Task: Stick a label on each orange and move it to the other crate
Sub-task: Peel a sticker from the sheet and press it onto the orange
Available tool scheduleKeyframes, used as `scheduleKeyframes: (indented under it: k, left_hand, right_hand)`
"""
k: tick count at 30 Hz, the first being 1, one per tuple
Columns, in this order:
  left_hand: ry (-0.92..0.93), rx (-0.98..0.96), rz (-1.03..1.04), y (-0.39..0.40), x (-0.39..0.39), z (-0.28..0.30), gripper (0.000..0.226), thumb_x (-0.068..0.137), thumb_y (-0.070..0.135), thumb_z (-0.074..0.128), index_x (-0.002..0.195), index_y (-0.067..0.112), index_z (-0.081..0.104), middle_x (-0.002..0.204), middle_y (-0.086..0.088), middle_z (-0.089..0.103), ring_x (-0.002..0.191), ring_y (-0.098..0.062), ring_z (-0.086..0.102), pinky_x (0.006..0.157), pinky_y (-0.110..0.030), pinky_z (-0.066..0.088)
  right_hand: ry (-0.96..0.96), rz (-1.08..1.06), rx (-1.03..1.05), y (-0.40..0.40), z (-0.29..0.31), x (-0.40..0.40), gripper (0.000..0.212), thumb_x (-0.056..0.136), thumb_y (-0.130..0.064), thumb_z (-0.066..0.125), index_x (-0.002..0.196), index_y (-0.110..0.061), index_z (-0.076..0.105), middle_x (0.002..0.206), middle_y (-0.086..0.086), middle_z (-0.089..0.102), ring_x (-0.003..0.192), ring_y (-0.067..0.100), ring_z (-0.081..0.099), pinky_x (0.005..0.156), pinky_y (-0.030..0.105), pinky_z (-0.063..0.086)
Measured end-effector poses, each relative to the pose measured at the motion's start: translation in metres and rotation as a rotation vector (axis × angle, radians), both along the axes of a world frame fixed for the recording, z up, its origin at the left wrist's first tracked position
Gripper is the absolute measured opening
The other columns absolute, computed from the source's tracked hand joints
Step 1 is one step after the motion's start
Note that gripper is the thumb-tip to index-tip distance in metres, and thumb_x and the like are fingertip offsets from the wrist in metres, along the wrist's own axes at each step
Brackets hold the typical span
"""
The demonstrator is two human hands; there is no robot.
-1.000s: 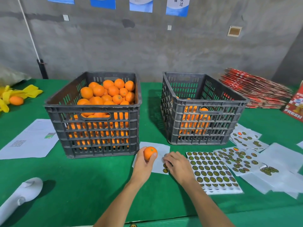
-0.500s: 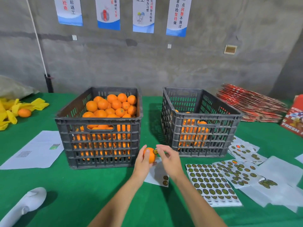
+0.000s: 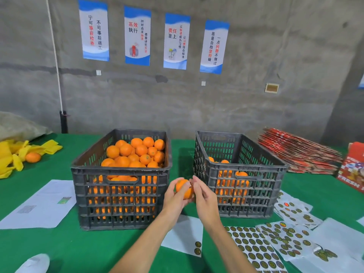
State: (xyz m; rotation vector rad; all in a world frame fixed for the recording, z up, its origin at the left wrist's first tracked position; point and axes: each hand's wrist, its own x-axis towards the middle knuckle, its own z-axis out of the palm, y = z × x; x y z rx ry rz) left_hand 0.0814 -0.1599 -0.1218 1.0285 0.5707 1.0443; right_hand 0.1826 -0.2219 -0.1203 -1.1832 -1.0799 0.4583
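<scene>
Label going onto orange, held mid-air in front of the gap between the two crates.

Left hand (image 3: pixel 173 200) cups the orange (image 3: pixel 183 189) from below-left, fingers curled round it. Right hand (image 3: pixel 203 198) touches the orange's right face with thumb and fingertips; a label seems pinched there, too small to confirm. Destination, by my read: right crate (image 3: pixel 246 169), part-filled, just right of the orange, rim above it, so lift over the near wall. Full crate (image 3: pixel 120 172) left of the orange. Sticker sheets (image 3: pixel 254 247) on the table (image 3: pixel 59 247), below-right of the orange.
</scene>
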Motion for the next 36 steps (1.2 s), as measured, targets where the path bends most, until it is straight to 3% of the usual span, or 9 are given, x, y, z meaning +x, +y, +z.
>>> scheduleKeyframes:
  k: [9, 13, 18, 24, 27, 29, 31, 33, 36]
  left_hand:
    - [-0.062, 0.071, 0.009, 0.028, 0.019, 0.061, 0.015, 0.106, 0.020, 0.053, 0.106, 0.016, 0.067, 0.107, -0.013, 0.071, 0.096, -0.022, 0.074, 0.077, -0.036, 0.060]
    - [-0.023, 0.195, 0.019, 0.041, 0.027, 0.091, 0.018, 0.109, 0.024, 0.048, 0.111, 0.013, 0.063, 0.111, -0.015, 0.069, 0.101, -0.025, 0.073, 0.080, -0.044, 0.063]
    - [0.054, 0.250, -0.063, 0.060, 0.035, 0.120, 0.028, 0.112, 0.031, 0.039, 0.124, 0.014, 0.057, 0.125, -0.017, 0.065, 0.113, -0.030, 0.068, 0.086, -0.052, 0.061]
    - [0.384, 0.503, -0.082, 0.111, 0.039, 0.122, 0.025, 0.110, 0.044, 0.037, 0.123, 0.033, 0.055, 0.130, -0.004, 0.056, 0.107, -0.027, 0.068, 0.076, -0.040, 0.063]
    - [0.610, 0.680, 0.130, 0.160, 0.026, 0.120, 0.027, 0.107, 0.033, 0.052, 0.130, 0.021, 0.057, 0.120, -0.009, 0.065, 0.096, -0.026, 0.068, 0.077, -0.037, 0.053]
    - [0.798, 0.741, 0.235, 0.198, 0.011, 0.113, 0.032, 0.103, 0.021, 0.060, 0.132, 0.009, 0.060, 0.118, -0.016, 0.068, 0.104, -0.029, 0.065, 0.086, -0.033, 0.048]
    - [0.969, 0.710, 0.267, 0.231, -0.006, 0.102, 0.033, 0.101, 0.016, 0.061, 0.133, 0.008, 0.060, 0.124, -0.020, 0.067, 0.111, -0.031, 0.063, 0.093, -0.035, 0.049]
    - [1.141, 0.649, 0.228, 0.255, -0.020, 0.091, 0.040, 0.100, 0.014, 0.059, 0.139, 0.016, 0.057, 0.118, -0.021, 0.068, 0.101, -0.033, 0.064, 0.086, -0.039, 0.052]
    - [1.395, 0.606, 0.156, 0.279, -0.031, 0.083, 0.058, 0.099, 0.019, 0.060, 0.153, 0.028, 0.042, 0.142, -0.018, 0.054, 0.120, -0.035, 0.059, 0.099, -0.043, 0.050]
  right_hand:
    - [0.063, 0.044, 0.046, 0.033, 0.059, 0.005, 0.029, 0.098, -0.029, 0.067, 0.127, -0.023, 0.071, 0.122, -0.011, 0.073, 0.116, 0.005, 0.066, 0.101, 0.030, 0.055]
    - [0.144, 0.063, 0.064, 0.052, 0.089, 0.014, 0.028, 0.097, -0.023, 0.070, 0.124, -0.020, 0.074, 0.118, -0.012, 0.075, 0.114, 0.006, 0.068, 0.098, 0.030, 0.056]
    - [0.149, -0.002, 0.090, 0.075, 0.116, 0.031, 0.016, 0.094, -0.017, 0.073, 0.100, -0.027, 0.083, 0.103, -0.007, 0.079, 0.099, 0.010, 0.074, 0.077, 0.025, 0.061]
    - [0.107, -0.199, 0.082, 0.098, 0.122, 0.052, 0.011, 0.092, -0.017, 0.075, 0.092, -0.025, 0.083, 0.092, -0.008, 0.079, 0.091, 0.006, 0.073, 0.086, 0.030, 0.059]
    - [-0.026, -0.452, 0.013, 0.105, 0.130, 0.079, 0.015, 0.090, -0.025, 0.074, 0.103, -0.021, 0.081, 0.098, -0.010, 0.077, 0.099, 0.009, 0.070, 0.094, 0.029, 0.052]
    - [-0.101, -0.518, -0.051, 0.105, 0.130, 0.099, 0.021, 0.091, -0.026, 0.072, 0.110, -0.019, 0.080, 0.107, -0.005, 0.076, 0.104, 0.012, 0.066, 0.098, 0.030, 0.049]
    - [-0.143, -0.565, -0.090, 0.107, 0.129, 0.116, 0.022, 0.095, -0.020, 0.067, 0.114, -0.014, 0.077, 0.113, 0.001, 0.074, 0.106, 0.015, 0.064, 0.100, 0.032, 0.049]
    - [-0.183, -0.623, -0.103, 0.111, 0.126, 0.129, 0.024, 0.098, -0.013, 0.061, 0.117, -0.011, 0.075, 0.116, 0.006, 0.073, 0.109, 0.020, 0.065, 0.101, 0.034, 0.048]
    - [-0.221, -0.587, -0.129, 0.120, 0.123, 0.134, 0.029, 0.104, -0.013, 0.053, 0.128, -0.011, 0.068, 0.127, 0.004, 0.069, 0.119, 0.020, 0.062, 0.107, 0.035, 0.046]
